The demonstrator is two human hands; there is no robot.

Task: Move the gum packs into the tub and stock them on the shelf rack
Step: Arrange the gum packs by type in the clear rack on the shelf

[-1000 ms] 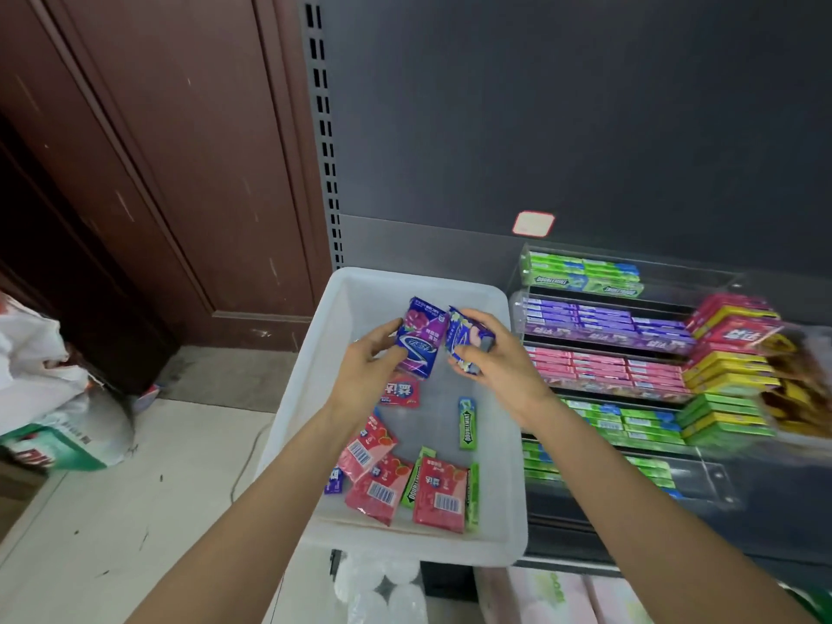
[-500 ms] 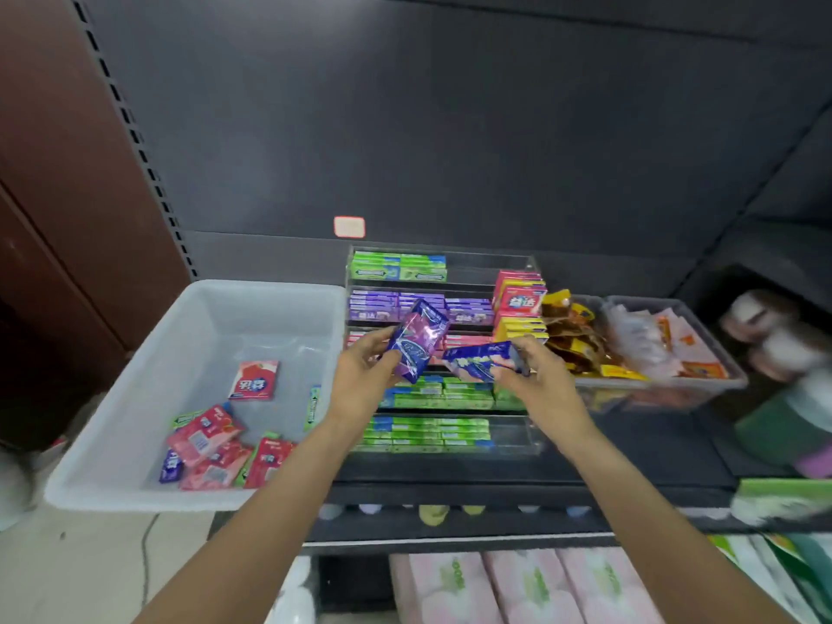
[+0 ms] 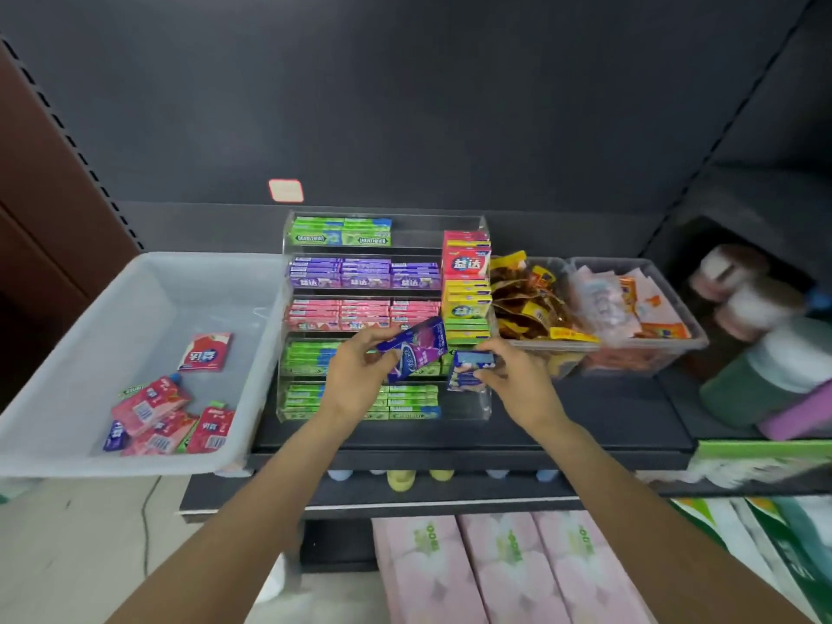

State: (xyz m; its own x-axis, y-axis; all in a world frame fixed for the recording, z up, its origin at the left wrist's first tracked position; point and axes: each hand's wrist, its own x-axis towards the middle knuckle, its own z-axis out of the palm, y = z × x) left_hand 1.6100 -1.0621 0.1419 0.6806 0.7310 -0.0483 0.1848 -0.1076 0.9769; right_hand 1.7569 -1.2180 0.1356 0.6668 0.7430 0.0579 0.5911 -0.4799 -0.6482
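At nine o'clock sits the white tub (image 3: pixel 67 353), its right wall just beside the clear tiered rack (image 3: pixel 484 227). On the tub floor lies one red gum pack (image 3: pixel 206 352) on its own toward the centre, and down at the tub's seven o'clock corner a heap of red packs (image 3: pixel 151 405) overlaps, with a small purple pack (image 3: pixel 115 436) at its left edge and green sticks poking out beneath.

At the centre stands the rack on the dark shelf (image 3: pixel 608 412). Its tiers run from twelve o'clock downward: green packs (image 3: pixel 340 231), purple packs (image 3: pixel 360 273), pink packs (image 3: pixel 355 313), then two more green tiers. At the rack's three o'clock side rises a stack of red, yellow and green boxes (image 3: pixel 466 281).

The left hand (image 3: pixel 360 380) is in front of the rack's lower tiers, thumb and fingers clamped on a purple gum pack (image 3: pixel 414 349) that tilts up toward one o'clock. Just to its right, the right hand (image 3: pixel 513 380) pinches a blue gum pack (image 3: pixel 468 369) between thumb and fingertips; the two packs are close, and whether they touch is unclear.

At three o'clock of the rack stand two clear bins (image 3: pixel 675 349) of snack sachets, orange and pink. Farther right the things are blurred. At six o'clock, under the shelf, lie pink tissue packs (image 3: pixel 504 574).
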